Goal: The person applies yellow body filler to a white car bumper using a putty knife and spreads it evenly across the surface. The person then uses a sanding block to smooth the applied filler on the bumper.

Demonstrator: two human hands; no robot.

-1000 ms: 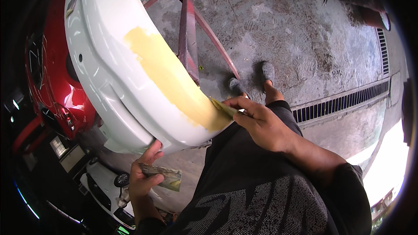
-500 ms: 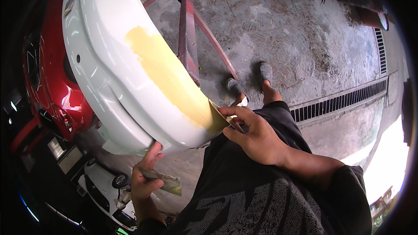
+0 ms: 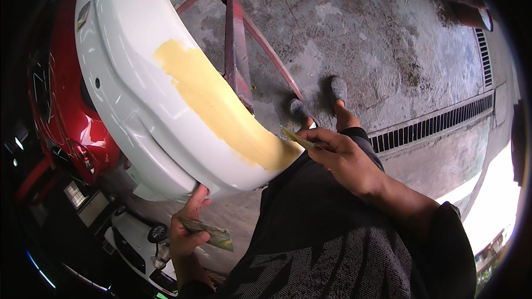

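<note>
A white car bumper (image 3: 119, 33) runs from the top left toward my waist, with a yellow filler patch (image 3: 210, 99) along its right side. My right hand (image 3: 346, 163) pinches a thin, putty-smeared spreader (image 3: 295, 137) just beside the patch's lower end, its tip at the bumper's edge or slightly off it. My left hand (image 3: 188, 230) grips a flat, stained spreader plate (image 3: 216, 234) between thumb and fingers, while an extended finger touches the bumper's lower end near the recessed slot.
A red steel stand (image 3: 235, 50) is under the bumper. Behind it are a red car (image 3: 69, 133) on the left and a white car (image 3: 133, 243) lower down. My feet stand on stained concrete (image 3: 388, 50) near drain grates (image 3: 432, 122); a dark object (image 3: 465, 14) sits at the upper right.
Since half a second ago, my right hand has moved right with its spreader, away from the patch. The bumper appears slightly farther left; my left hand sits slightly lower.
</note>
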